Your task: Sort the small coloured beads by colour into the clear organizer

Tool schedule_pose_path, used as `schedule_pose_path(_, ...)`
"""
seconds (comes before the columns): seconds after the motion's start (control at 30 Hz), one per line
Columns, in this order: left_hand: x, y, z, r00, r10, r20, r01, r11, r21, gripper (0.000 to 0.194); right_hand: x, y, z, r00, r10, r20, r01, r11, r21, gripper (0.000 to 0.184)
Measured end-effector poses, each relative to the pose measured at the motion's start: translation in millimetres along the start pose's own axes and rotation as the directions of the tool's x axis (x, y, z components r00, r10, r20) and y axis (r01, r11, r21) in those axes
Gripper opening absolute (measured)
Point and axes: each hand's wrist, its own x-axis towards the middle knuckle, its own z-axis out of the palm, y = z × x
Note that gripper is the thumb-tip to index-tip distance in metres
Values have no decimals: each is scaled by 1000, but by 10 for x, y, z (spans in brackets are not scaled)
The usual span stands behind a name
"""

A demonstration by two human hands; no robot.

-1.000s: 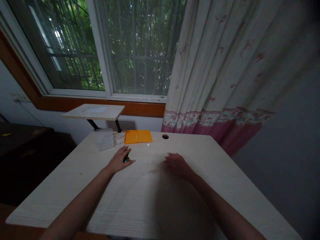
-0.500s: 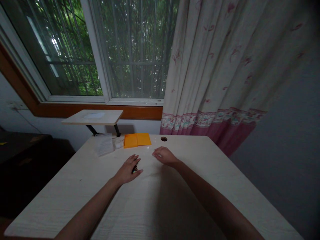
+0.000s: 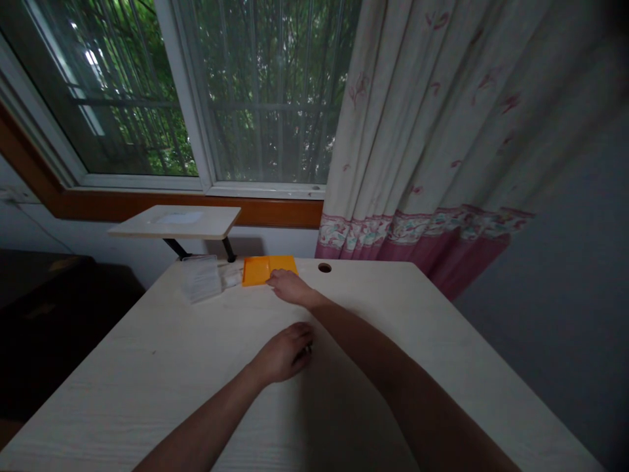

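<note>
My left hand [image 3: 285, 353] rests palm down on the pale wooden table [image 3: 147, 367], fingers curled over a small dark object whose tip barely shows at the fingertips. My right hand [image 3: 289, 286] reaches across to the far side and touches the near edge of an open orange case [image 3: 263, 268]; its fingers are curled down, and whether they grip the case I cannot tell. A clear plastic box [image 3: 200, 278] lies just left of the orange case, with a small white item between them.
A round cable hole [image 3: 324, 267] sits in the table right of the orange case. A small raised shelf [image 3: 174, 221] stands behind the table under the window. A curtain [image 3: 442, 131] hangs at the right. Dark furniture [image 3: 54, 295] stands to the left.
My right hand has moved left and forward to the orange case. My left hand has slid toward me and to the right with the small dark object under it.
</note>
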Motion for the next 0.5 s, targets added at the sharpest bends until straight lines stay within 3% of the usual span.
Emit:
schedule_pose_path(0.23,12,-3,-43,997,71,-11,-72,992,-105,34,238,9,298,996,-35,-83,32,999,-36,29)
schedule_pose_path(0.5,1,-11,-86,998,61,-9,-61,981,-182,28,251,160,344,995,-46,-86,53,995,82,27)
